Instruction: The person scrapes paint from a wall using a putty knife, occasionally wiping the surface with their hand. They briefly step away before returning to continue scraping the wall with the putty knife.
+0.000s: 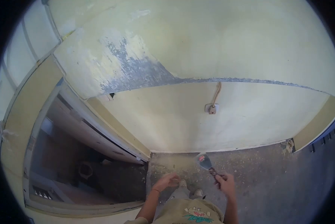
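My right hand (225, 184) is closed around the handle of a putty knife (205, 162), whose wide blade points up and away from me over the floor. My left hand (169, 181) is held in front of my body, apart from the tool, with its fingers loosely stretched and nothing visible in them. Ahead of me, a pale painted ledge (227, 44) juts from the wall. Its left part has a scraped grey patch (137, 71), with a thin bared strip running right along its lower edge.
Beneath the ledge, a socket with a plug and cord (212, 109) sits on the lower wall (167, 119). A doorway frame (44, 108) opens onto a dark space at left. The grey floor (257, 175) carries scattered paint flakes. A blue panel (326, 132) stands at right.
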Motion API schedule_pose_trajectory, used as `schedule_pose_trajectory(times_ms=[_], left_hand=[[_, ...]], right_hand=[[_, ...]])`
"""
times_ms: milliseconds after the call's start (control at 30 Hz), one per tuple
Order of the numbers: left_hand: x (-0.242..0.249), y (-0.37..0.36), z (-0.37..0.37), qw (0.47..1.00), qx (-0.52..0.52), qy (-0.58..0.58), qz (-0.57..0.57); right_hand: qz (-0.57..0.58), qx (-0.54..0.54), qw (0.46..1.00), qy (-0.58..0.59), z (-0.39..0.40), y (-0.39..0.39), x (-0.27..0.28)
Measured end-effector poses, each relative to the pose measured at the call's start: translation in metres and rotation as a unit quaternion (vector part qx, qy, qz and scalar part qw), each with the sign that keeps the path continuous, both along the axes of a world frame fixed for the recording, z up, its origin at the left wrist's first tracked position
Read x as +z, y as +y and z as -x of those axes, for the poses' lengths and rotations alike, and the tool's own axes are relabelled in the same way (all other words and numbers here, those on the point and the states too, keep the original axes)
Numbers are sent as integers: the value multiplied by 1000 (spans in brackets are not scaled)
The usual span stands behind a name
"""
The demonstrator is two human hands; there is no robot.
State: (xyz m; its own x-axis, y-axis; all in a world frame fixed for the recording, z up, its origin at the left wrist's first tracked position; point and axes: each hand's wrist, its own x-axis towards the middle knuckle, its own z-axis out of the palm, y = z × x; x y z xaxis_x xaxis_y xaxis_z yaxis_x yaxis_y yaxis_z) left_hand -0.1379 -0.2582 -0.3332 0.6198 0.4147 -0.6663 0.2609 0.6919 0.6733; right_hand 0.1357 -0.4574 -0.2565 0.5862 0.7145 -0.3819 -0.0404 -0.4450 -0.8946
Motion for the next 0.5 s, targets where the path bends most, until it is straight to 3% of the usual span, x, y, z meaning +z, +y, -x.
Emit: schedule_pose_trajectory(times_ms=[100,167,267,333,367,500], left_hand=[[54,-36,-48,997,-56,-51,3],[69,-52,-77,990,50,-118,-58],[74,-48,-96,972,141,-96,-162],[82,-38,-95,966,164,-100,-175],[89,-32,-93,959,187,-100,-187],[129,-5,-74,942,172,-128,-258]], right_hand=[[-101,-27,983,152,46,12,-1],[-124,-27,978,165,68,30,8],[-219,39,965,140,79,49,18],[-197,115,974,1,75,62,-12],[-197,113,974,-3,68,62,-11],[-43,147,971,-182,34,60,27]])
